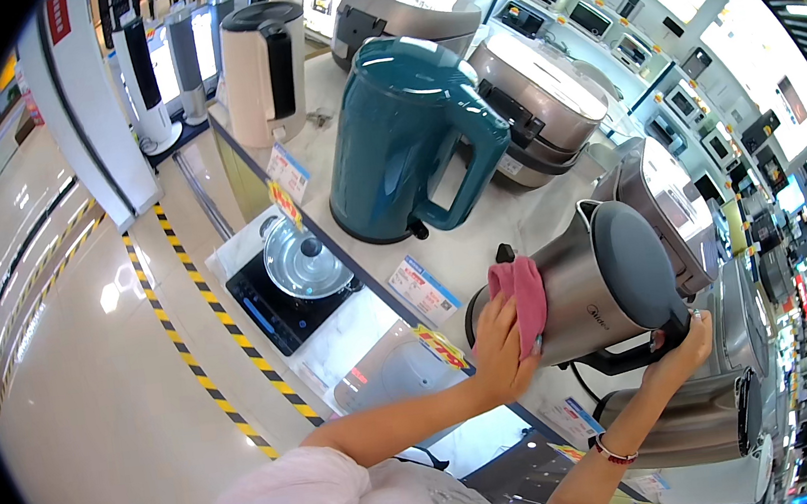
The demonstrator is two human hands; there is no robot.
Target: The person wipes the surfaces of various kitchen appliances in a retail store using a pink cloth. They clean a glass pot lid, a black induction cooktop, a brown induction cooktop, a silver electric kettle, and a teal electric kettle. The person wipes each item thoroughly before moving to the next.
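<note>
A brushed-steel Midea electric kettle (567, 292) with a dark grey lid leans over the display counter (363, 264). My right hand (687, 349) grips its black handle near the lid. With my left hand (502, 346) I press a pink cloth (522, 298) against the kettle's side near its base. Beyond it a glossy teal kettle (397, 139) stands upright, its handle turned to the right. Another steel kettle (673, 419) is beside and partly behind my right forearm.
A beige kettle (247, 82) stands at the counter's far end. Several rice cookers (536, 100) line the back. Price cards (423, 287) run along the front edge. On a lower shelf a glass-lidded pot (306, 256) rests on a black induction cooktop (290, 311).
</note>
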